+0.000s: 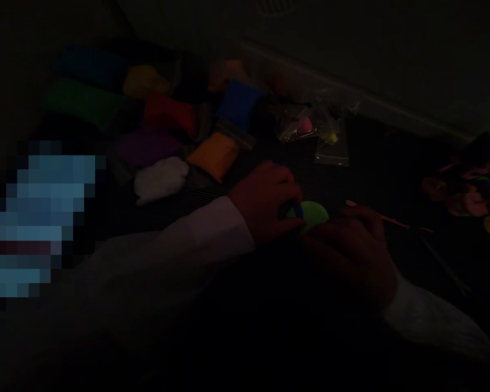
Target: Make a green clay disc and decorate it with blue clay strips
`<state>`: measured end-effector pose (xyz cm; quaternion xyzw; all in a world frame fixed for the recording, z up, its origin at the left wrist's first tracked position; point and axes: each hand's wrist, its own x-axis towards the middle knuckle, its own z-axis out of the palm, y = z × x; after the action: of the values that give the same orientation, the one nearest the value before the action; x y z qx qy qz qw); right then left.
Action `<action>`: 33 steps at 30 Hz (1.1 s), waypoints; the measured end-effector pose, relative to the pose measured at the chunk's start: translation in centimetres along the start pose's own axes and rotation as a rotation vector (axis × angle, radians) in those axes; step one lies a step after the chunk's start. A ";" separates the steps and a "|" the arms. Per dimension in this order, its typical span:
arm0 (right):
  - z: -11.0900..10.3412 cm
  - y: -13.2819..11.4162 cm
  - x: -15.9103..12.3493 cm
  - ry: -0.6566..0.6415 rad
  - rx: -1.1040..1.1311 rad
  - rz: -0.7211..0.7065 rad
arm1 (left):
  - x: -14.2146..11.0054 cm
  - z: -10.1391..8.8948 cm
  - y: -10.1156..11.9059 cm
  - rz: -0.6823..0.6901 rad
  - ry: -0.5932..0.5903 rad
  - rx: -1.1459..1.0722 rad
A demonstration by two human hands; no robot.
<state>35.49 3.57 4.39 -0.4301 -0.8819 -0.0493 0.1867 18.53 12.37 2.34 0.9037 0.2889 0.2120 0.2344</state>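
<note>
The scene is very dark. My left hand [265, 201] curls its fingers onto a small blue piece [298, 211] at the edge of a flat green clay disc [313, 213] on the dark surface. My right hand [351, 250] rests beside and partly under the disc, fingers closed around a thin pink stick tool [375, 215] that points right. Both wrists wear white sleeves.
Several packs of coloured clay lie behind: white [161, 177], orange [212, 155], blue [239, 103], red [167, 111], purple [147, 146], green [81, 100], yellow [145, 80]. Small clear bags [318, 133] sit at centre back. Colourful clay shapes [473, 185] lie at the right. A blurred bright patch is at left.
</note>
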 end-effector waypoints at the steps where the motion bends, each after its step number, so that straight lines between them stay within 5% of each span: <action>1: 0.0 0.0 0.0 -0.005 -0.007 -0.011 | 0.0 0.0 0.0 0.001 0.000 0.000; 21: -1.1 0.6 1.0 -0.086 -0.078 -0.247 | 0.0 0.0 0.0 -0.001 -0.007 0.001; 33: -0.9 1.0 0.8 -0.128 -0.068 -0.224 | 0.0 -0.1 -0.2 0.027 0.006 0.004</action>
<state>36.07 4.60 5.46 -0.3371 -0.9324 -0.0723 0.1087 18.44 12.52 2.31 0.9073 0.2780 0.2172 0.2288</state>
